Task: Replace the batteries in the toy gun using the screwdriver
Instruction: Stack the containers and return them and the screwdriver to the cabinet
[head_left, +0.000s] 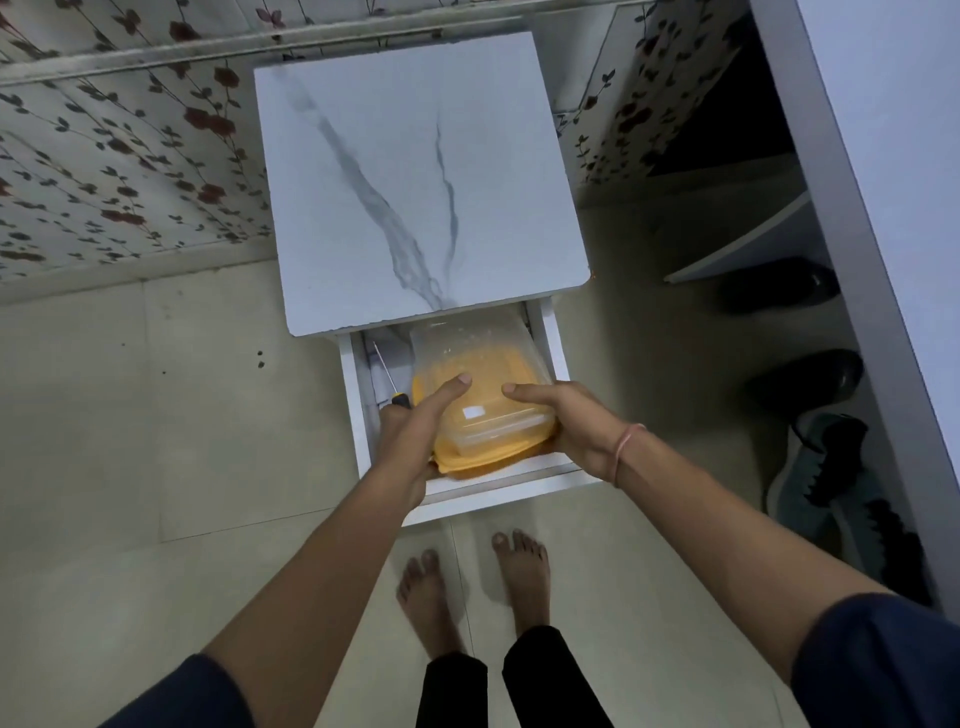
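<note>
Both hands grip a translucent plastic box with an orange lid in the open white drawer of the marble-topped white cabinet. The left hand and right hand each press a thumb on top, the other fingers wrapped down the box's sides. The black-and-yellow-handled screwdriver lies in the drawer against the left hand. I'd lift the box level, drawing it towards the feet to clear the cabinet's overhanging top. No toy gun shows; it may be inside. Pale floor tiles surround the cabinet, with floral wallpaper behind it and dark shoes to its right.
</note>
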